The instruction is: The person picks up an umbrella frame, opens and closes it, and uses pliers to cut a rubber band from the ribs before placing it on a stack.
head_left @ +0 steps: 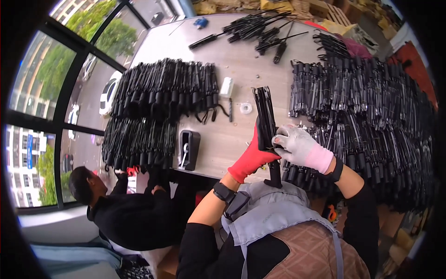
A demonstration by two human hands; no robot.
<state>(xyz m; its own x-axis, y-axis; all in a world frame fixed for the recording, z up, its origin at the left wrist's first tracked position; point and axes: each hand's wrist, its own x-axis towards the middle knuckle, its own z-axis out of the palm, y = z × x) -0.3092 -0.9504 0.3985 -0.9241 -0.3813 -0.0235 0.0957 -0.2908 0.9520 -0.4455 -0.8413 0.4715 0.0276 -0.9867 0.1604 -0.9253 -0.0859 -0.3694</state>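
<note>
A folded black umbrella frame (265,111) stands nearly upright in front of me. Its ribs point away from me, and the dark handle reaches down to my grey apron (278,218). My left hand (251,161), in a red glove, is wrapped round the frame from the left; its fingers are partly hidden behind the ribs. From the right, my right hand (297,145), in a greyish-white glove with a pink cuff, has its bent fingers closed on the lower rib ends. The fingertips of that glove look worn.
Stacked umbrella frames lie at the right (367,125) and left (162,88). Loose frames (260,30) lie at the far edge. A black tape dispenser (189,149), tape roll (245,108) and small clear box (226,87) sit on the table (209,121). Another person (134,214) works at left.
</note>
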